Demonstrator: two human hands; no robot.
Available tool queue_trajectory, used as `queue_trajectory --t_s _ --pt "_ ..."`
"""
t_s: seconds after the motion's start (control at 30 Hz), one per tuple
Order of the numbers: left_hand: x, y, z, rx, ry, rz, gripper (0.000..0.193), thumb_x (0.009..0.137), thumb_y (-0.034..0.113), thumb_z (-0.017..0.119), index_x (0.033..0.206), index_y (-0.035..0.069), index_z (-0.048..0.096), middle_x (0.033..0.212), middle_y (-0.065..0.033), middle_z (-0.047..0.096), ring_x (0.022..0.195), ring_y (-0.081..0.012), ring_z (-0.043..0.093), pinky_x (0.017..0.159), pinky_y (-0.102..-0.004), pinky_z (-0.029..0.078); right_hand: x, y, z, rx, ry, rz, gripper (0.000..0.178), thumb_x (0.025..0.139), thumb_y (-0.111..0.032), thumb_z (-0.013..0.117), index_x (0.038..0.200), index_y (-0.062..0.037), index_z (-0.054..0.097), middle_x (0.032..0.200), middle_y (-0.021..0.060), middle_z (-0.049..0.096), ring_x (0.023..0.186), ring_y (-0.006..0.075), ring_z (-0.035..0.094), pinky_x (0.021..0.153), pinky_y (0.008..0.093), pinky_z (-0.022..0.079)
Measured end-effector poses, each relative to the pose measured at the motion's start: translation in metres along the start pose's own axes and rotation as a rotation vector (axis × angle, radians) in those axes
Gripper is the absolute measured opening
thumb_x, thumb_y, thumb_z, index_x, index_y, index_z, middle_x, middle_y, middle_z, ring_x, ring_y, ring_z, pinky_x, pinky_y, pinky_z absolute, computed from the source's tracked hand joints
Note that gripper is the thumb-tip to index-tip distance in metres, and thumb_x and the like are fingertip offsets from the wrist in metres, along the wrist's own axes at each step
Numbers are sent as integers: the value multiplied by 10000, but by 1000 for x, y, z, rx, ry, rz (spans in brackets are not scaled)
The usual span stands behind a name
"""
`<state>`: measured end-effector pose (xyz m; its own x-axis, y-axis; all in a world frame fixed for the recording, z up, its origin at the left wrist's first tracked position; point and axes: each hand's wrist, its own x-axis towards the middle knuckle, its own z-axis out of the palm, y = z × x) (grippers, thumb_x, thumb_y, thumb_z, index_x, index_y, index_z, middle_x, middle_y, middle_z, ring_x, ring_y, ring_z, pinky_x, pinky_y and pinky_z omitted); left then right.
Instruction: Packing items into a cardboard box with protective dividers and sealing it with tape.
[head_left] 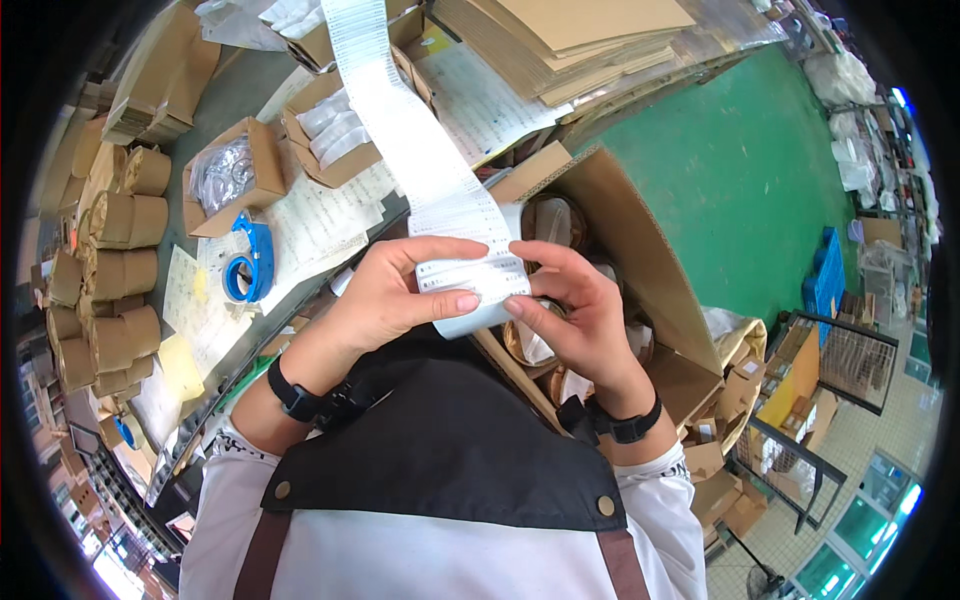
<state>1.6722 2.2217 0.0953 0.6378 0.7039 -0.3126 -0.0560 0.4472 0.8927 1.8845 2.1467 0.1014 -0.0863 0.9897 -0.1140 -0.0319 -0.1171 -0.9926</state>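
Between my two hands is a roll of white printed labels (470, 322), held in front of my apron. A long strip of labels (405, 120) runs from it up and away over the table. My left hand (405, 290) pinches the roll's left side, thumb on the near face and fingers on top. On the right side, my right hand (570, 310) grips it the same way, thumb and forefinger at the edge. Just beyond and beneath the roll stands an open cardboard box (640, 260) with round items inside, partly hidden by my hands.
On the table at left sit a blue tape dispenser (250, 262), a small box of clear plastic bags (240, 180) and a box of white packets (335, 135). Brown cardboard rolls (125, 220) are piled at far left. Flat cardboard sheets (560, 40) lie stacked at the back.
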Motion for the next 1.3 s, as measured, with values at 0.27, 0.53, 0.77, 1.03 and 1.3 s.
queue_trajectory --t_s 0.27,0.53,0.77,1.03,1.3 --pt "3 -8 -6 -50 -113 -64 533 1034 360 347 1193 -93 577 1177 -160 617 1094 -204 575 982 -326 427 -16 21 13 -157 201 -197 195 793 32 689 963 -58 723 827 60 690 807 146 624 708 257 493" --pt "14 -16 -17 -27 174 -36 517 1029 363 360 1209 -69 578 1147 -141 623 1045 -166 582 932 -278 428 -67 43 -88 -291 324 368 99 775 20 662 863 -12 694 840 75 704 809 164 665 751 317 522" --pt "18 -20 -23 32 116 -66 404 993 301 494 1201 -28 605 1129 -100 636 1015 -138 585 903 -251 437 -145 181 -181 -1137 420 725 290 656 -110 730 930 -65 648 878 156 686 821 350 656 749 408 527" --pt "8 -24 -22 27 135 -45 360 869 75 665 1214 -9 605 1148 -92 632 1021 -140 587 918 -258 450 -139 197 -152 -1238 473 1066 586 662 -254 819 1131 -28 550 1116 219 612 1032 383 593 842 467 489" --pt "1 -6 -5 -91 -102 -131 455 821 20 718 1248 -30 568 1198 -115 604 1076 -154 572 944 -280 455 -15 12 -13 127 9 51 406 829 -72 716 1152 -26 474 1047 55 566 1033 140 573 880 300 471"
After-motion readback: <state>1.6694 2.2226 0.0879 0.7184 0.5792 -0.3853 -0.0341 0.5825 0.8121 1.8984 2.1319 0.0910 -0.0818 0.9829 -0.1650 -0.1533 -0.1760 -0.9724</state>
